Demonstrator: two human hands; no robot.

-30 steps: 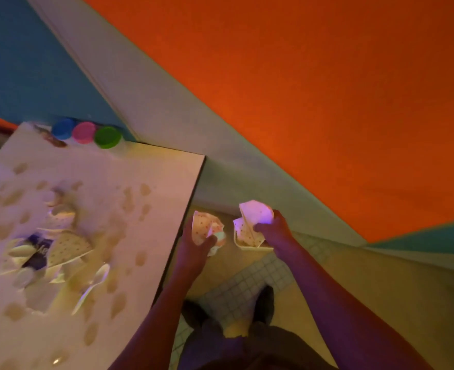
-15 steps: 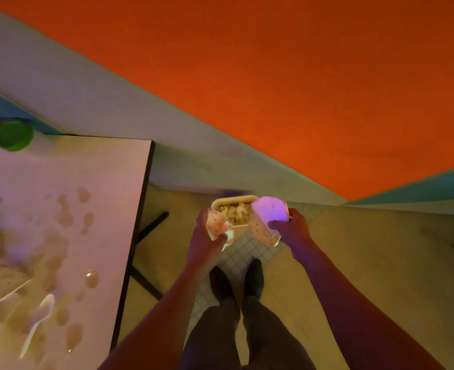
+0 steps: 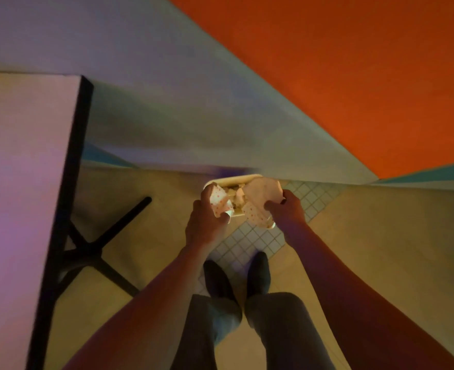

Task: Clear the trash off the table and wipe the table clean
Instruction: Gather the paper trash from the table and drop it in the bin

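A: hand pose?
B: both arms out over the floor; left hand [image 3: 205, 225] grips a crumpled dotted wrapper [image 3: 220, 202]; right hand [image 3: 287, 210] grips a wad of pale and dotted paper [image 3: 259, 200]; both held just over a cream bin [image 3: 236, 179] with scraps inside, against the far wall.
A: surroundings?
B: table [image 3: 20, 182] at left, well apart from the hands; its black base [image 3: 95, 252] between; shoes [image 3: 220, 279] near, below the hands.
A: vs 0.5 s ago?
B: grips unchanged; hands closer over the bin; table trash and spills now out of view.
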